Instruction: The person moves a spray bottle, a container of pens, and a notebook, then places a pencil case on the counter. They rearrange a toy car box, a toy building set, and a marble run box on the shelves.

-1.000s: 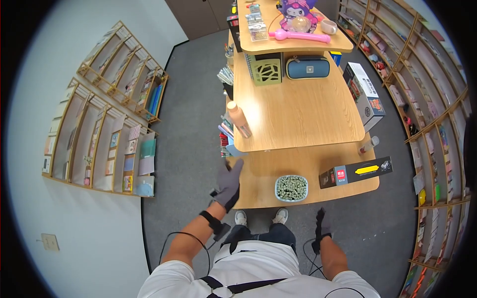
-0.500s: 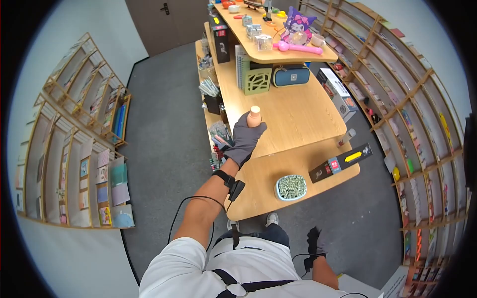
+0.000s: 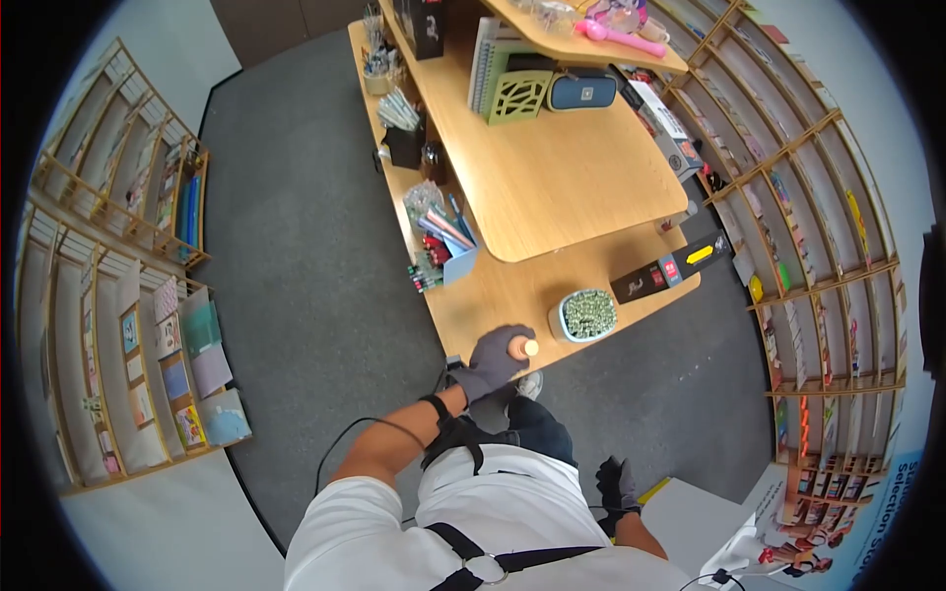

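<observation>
My left hand, in a dark grey glove, is wrapped around a small peach-orange bottle with a pale cap. It is over the near left part of the lower wooden shelf, close to the front edge. Right of it stands a light-blue pot filled with small green and white bits. My right hand, gloved too, hangs low by my side over the floor, fingers loosely apart and holding nothing.
A black box lies at the shelf's right end. Pens and stationery crowd the left side. The upper tier bears a green lattice holder and a blue case. Wall racks line both sides.
My left hand has brought the bottle down and toward me, from over the upper tier to the lower shelf's front. The view has tilted lower; my right hand still hangs.
</observation>
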The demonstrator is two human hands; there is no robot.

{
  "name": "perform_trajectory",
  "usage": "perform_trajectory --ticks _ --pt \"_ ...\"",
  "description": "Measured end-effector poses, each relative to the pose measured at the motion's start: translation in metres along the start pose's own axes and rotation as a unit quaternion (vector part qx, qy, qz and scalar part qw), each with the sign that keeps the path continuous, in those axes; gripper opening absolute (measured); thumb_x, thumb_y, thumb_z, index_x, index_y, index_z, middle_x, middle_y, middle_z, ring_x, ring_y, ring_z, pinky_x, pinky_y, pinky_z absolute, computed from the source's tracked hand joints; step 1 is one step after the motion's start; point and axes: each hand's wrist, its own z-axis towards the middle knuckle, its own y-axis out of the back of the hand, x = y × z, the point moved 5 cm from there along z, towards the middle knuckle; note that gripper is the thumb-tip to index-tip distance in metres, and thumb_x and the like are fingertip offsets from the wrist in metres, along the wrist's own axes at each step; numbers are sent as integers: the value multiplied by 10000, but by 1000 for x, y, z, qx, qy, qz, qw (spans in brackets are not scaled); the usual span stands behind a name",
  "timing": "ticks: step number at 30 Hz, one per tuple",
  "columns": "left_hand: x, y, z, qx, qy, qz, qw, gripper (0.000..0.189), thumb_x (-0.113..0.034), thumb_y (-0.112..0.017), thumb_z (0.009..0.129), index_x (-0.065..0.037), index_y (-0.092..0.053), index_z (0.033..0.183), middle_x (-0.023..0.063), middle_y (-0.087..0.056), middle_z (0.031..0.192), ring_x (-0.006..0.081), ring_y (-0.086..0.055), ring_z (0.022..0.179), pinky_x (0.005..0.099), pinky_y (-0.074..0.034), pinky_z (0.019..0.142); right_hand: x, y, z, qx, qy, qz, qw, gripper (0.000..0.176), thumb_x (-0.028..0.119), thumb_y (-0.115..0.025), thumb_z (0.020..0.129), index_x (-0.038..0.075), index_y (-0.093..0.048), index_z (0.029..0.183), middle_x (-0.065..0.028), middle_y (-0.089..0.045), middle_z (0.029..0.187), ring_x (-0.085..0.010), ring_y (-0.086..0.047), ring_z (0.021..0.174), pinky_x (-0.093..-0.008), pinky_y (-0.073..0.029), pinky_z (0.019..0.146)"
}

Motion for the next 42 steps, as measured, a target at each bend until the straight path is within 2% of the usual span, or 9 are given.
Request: perform_trajectory --ticks 6,10,12,16,23,27,30,39,42 --pt "63 8 18 -161 -2 -47 986 524 -87 -852 747 -88 -709 1251 138 -748 1182 284 -732 1106 379 -579 962 33 2 -8 -4 47 -42 998 678 673 -409 1067 139 -675 1390 -13 -723 1147 -190 -649 946 -352 -462 745" --pt "91 8 18 -146 64 -15 987 502 -108 -846 738 -84 -720 1224 143 -762 1129 317 -747 1058 409 -589 937 51 -36 -15 1 70 -65 995 691 683 -404 1062 157 -636 1445 -29 -713 1187 -218 -652 1013 -376 -481 818" --pt "91 10 24 -138 70 -18 988 511 -116 -851 739 -84 -717 1232 146 -766 1124 317 -750 1051 408 -591 934 59 -58 -21 25 95 -87 991 724 661 -396 1074 121 -585 1517 -64 -700 1338 -221 -648 1129 -371 -476 911" --pt "96 15 28 -136 83 -23 987 534 -138 -864 740 -84 -712 1249 151 -775 1111 312 -757 1040 405 -596 929 74 -94 -21 45 87 -113 989 710 630 -388 1087 107 -573 1530 -74 -685 1397 -226 -649 1161 -382 -478 935" --pt "129 21 9 -128 177 -40 975 559 -176 -879 739 -82 -711 1263 145 -780 1128 300 -759 1054 409 -599 930 86 -106 -9 57 117 -113 985 667 603 -402 1094 101 -614 1479 -66 -708 1309 -212 -656 1107 -372 -472 928" --pt "127 21 4 -112 149 -66 980 585 -187 -889 745 -86 -695 1288 119 -786 1091 256 -765 1006 393 -608 886 83 -101 -21 44 103 -129 985 652 599 -406 1095 102 -629 1454 -58 -712 1268 -204 -654 1093 -365 -467 926" --pt "125 17 10 -122 79 15 989 594 -223 -894 745 -90 -696 1288 122 -788 1087 270 -768 1003 395 -609 886 76 -100 -25 36 94 -137 985 652 602 -406 1095 103 -632 1450 -54 -712 1259 -202 -653 1091 -364 -465 927" --pt "105 33 11 -19 154 54 986 602 -229 -868 734 -81 -696 1292 150 -776 1167 344 -745 1090 424 -589 955 71 -94 -36 5 102 -126 987 600 559 -440 1101 96 -691 1390 -37 -751 1185 -175 -674 1016 -342 -491 895" --pt "102 33 10 -12 154 78 985 785 -244 -870 760 -76 -580 1470 194 -713 1325 335 -704 1205 413 -556 1020 69 -93 -38 2 102 -131 986 598 563 -450 1096 98 -696 1380 -35 -753 1169 -173 -674 1011 -344 -491 890"
